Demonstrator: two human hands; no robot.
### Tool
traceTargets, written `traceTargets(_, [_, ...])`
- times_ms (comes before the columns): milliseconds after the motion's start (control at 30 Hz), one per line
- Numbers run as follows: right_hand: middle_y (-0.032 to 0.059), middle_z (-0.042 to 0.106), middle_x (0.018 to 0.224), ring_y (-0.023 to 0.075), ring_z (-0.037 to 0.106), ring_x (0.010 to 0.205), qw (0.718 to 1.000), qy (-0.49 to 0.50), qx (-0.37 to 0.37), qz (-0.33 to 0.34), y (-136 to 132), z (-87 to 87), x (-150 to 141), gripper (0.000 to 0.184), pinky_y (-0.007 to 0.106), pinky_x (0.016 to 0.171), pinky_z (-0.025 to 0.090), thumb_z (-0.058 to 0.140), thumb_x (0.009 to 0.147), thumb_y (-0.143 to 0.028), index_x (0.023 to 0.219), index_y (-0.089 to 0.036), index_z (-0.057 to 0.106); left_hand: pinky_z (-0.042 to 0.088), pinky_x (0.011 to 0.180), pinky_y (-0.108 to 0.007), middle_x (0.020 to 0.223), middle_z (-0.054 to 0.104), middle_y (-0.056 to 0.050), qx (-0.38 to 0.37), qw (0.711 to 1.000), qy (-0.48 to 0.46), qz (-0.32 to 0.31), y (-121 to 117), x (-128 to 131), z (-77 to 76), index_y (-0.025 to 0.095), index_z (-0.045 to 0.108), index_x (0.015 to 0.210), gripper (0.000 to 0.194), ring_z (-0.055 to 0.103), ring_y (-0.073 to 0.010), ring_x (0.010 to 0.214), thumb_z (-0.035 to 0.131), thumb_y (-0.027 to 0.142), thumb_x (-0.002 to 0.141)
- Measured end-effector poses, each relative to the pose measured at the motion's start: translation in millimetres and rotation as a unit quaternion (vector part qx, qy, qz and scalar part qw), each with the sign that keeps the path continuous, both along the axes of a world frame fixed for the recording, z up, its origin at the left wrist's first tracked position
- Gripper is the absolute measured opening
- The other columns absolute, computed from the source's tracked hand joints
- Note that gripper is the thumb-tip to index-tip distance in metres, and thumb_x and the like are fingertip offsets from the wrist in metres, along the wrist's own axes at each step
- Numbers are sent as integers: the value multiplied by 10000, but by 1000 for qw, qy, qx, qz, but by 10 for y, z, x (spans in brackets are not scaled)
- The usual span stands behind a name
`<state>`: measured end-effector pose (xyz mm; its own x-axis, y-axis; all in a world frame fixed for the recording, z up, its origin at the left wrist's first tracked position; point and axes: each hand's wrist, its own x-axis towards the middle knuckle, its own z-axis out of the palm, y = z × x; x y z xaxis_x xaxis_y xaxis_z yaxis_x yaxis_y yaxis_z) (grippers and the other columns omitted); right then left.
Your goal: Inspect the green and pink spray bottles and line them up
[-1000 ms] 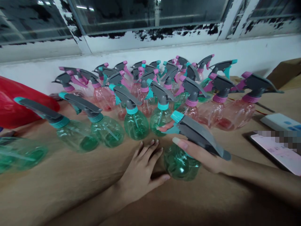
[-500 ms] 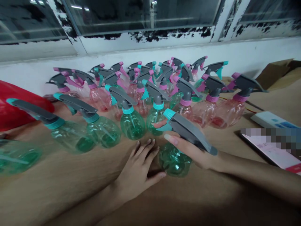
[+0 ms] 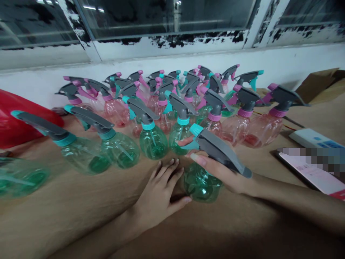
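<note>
My right hand is wrapped round the neck of a green spray bottle with a grey and turquoise trigger head. The bottle stands upright on the brown table, its nozzle facing away and to the left. Flat on the table just left of it, my left hand has its fingers stretched out and holds nothing; its thumb tip is close to the bottle's base, and I cannot tell if they touch. Beyond my hands stand a green spray bottle and another green spray bottle.
Several pink spray bottles and green ones crowd the table up to the white wall. A red bag lies at the left. On the right are a phone, a white box and a cardboard box.
The whole view has shifted very slightly to the right. Both hands and the held spray bottle keep the same places relative to each other.
</note>
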<state>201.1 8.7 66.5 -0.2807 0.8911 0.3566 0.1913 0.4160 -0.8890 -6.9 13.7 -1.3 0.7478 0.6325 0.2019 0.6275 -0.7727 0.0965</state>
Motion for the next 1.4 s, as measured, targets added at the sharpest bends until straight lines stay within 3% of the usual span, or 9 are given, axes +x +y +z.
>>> traceTargets(367, [22, 631, 916, 147, 614, 726, 1000, 27, -6, 9, 16, -13, -13, 305, 302, 714, 499, 596, 850, -398, 1084, -204, 589, 269, 1079, -514, 1410, 438, -173, 1, 1000, 1, 0, 7, 1, -17, 103, 479, 1309, 648, 356, -320, 1319, 571, 558, 858])
traceTargets(700, [3, 629, 782, 169, 591, 683, 1000, -2, -7, -12, 13, -16, 0, 311, 346, 741, 513, 584, 846, -430, 1087, -233, 608, 279, 1069, -530, 1420, 427, -175, -14, 1000, 9, 9, -8, 10, -11, 108, 458, 1323, 662, 352, -326, 1323, 556, 568, 859])
traceTargets(933, [25, 636, 913, 181, 594, 760, 1000, -14, -4, -12, 2, -63, 18, 337, 360, 756, 523, 551, 875, -423, 1174, -274, 597, 276, 1077, -513, 1414, 438, -163, -16, 1000, -1, 8, -6, 14, 3, 115, 465, 1313, 651, 354, -310, 1325, 561, 567, 855])
traceTargets(1267, [17, 648, 859, 181, 617, 770, 1000, -13, 4, -14, 3, -33, 13, 328, 351, 787, 524, 567, 863, -422, 1140, -249, 606, 274, 1069, -529, 1401, 451, -172, -10, 1000, 8, 5, -6, 17, 1, 113, 479, 1309, 642, 369, -323, 1311, 541, 573, 866])
traceTargets(1400, [26, 639, 929, 168, 603, 781, 1000, 0, 4, -1, 10, -61, 23, 335, 337, 785, 520, 567, 870, -407, 1166, -251, 591, 271, 1071, -520, 1397, 458, -168, -13, 1000, 8, 6, -9, 10, -3, 120, 477, 1311, 636, 361, -320, 1318, 547, 568, 864])
